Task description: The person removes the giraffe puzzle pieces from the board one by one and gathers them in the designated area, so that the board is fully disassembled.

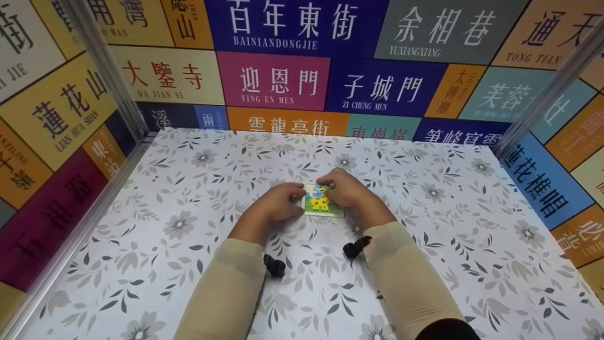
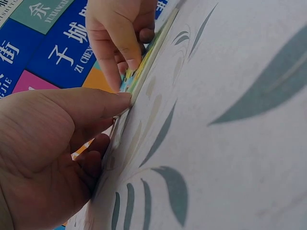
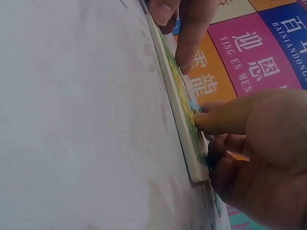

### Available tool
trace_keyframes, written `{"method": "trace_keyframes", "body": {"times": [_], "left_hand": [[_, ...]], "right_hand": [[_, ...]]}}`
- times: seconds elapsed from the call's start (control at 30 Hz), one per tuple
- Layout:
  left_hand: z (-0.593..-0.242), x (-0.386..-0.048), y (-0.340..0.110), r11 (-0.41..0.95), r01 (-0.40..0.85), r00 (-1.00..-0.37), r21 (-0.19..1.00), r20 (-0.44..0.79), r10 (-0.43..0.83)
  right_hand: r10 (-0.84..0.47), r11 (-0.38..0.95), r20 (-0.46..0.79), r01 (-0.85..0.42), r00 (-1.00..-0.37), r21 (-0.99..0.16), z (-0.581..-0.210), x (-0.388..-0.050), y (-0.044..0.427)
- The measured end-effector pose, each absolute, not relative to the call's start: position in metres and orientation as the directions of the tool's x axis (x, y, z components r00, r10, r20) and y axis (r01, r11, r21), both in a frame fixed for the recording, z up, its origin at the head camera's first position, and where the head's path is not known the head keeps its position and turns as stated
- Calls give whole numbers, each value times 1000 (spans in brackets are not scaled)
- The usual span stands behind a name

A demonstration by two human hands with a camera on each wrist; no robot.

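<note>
A small flat board with a giraffe picture (image 1: 320,204), seemingly a puzzle, lies on the patterned tabletop between both hands. It has a pale rim, a green lower part and blue patches above. My left hand (image 1: 282,202) grips its left edge; in the left wrist view the left thumb (image 2: 122,99) lies against the rim. At the upper right side, my right hand (image 1: 347,188) holds the board with bent fingers. The right wrist view shows the right thumb (image 3: 206,123) on the picture and the other fingers curled at the edge. Whether a loose piece sits under those fingers is hidden.
The tabletop (image 1: 188,264) has a white cover printed with grey leaves and flowers. Walls of coloured sign panels (image 1: 278,80) stand behind it and at both sides. Black wrist devices (image 1: 275,266) sit on both sleeves.
</note>
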State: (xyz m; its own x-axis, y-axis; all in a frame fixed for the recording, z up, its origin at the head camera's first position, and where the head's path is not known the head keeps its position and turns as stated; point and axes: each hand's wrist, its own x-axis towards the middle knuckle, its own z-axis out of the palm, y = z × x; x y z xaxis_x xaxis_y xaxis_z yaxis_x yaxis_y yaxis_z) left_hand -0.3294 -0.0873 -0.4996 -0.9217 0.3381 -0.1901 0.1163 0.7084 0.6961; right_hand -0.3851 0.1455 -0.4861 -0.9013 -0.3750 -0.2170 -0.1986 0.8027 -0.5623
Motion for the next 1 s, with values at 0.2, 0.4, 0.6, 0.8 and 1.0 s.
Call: {"method": "trace_keyframes", "body": {"times": [0.2, 0.4, 0.6, 0.8, 1.0], "left_hand": [[-499, -330, -88, 707, 136, -922, 694, -172, 346], [-500, -327, -88, 684, 132, -925, 717, -159, 345], [-500, -325, -87, 680, 100, -934, 726, -168, 316], [-501, -326, -87, 688, 87, -935, 720, -179, 305], [-500, -326, -86, 688, 96, -933, 719, -176, 315]], "right_hand": [[-343, 784, -186, -171, -921, -597, -472, -387, 157], [-302, 746, -119, -157, -946, -647, -462, -389, 189], [-279, 737, -92, -152, -956, -658, -465, -393, 230], [-270, 720, -95, -136, -958, -680, -473, -398, 260], [-251, 726, -153, -81, -956, -683, -480, -400, 266]]}}
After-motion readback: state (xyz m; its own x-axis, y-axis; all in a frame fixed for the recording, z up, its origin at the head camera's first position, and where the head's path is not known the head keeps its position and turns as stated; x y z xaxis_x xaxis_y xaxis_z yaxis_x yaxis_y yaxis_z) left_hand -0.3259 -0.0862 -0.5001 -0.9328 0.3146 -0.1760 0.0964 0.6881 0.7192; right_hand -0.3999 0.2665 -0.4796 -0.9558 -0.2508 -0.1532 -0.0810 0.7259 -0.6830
